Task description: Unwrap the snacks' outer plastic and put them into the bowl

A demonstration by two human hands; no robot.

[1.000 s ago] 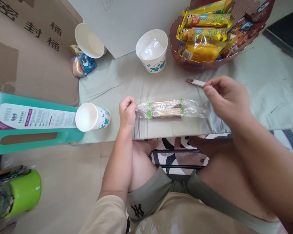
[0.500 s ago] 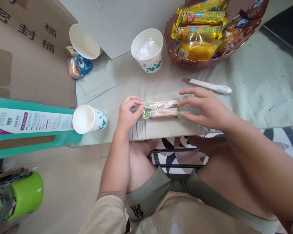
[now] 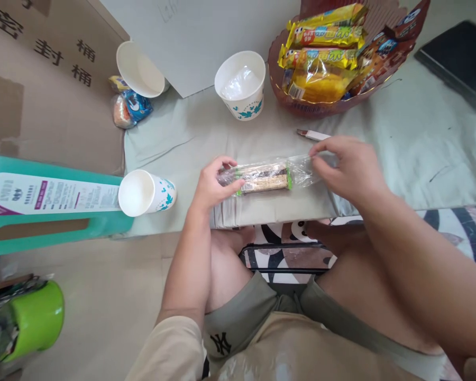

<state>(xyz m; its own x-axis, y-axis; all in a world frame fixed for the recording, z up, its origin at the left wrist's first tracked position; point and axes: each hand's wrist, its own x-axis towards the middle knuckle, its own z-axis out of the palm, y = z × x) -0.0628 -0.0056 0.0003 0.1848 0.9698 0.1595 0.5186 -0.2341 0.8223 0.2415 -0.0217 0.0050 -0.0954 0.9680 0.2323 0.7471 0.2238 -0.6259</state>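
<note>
Head cam: L hand [image 3: 216,182] holds one end of a clear-wrapped snack pkg [image 3: 264,177], thumb on its face; R hand [image 3: 349,164] pinches the loose wrapper opp. Pkg lies btwn grips, white knife [image 3: 317,135] just beyond R fingertips, paper cup [image 3: 246,108] farther off.

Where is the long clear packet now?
In the head view, the long clear packet is central, between the left hand and right hand, below and left of the basket.
</note>
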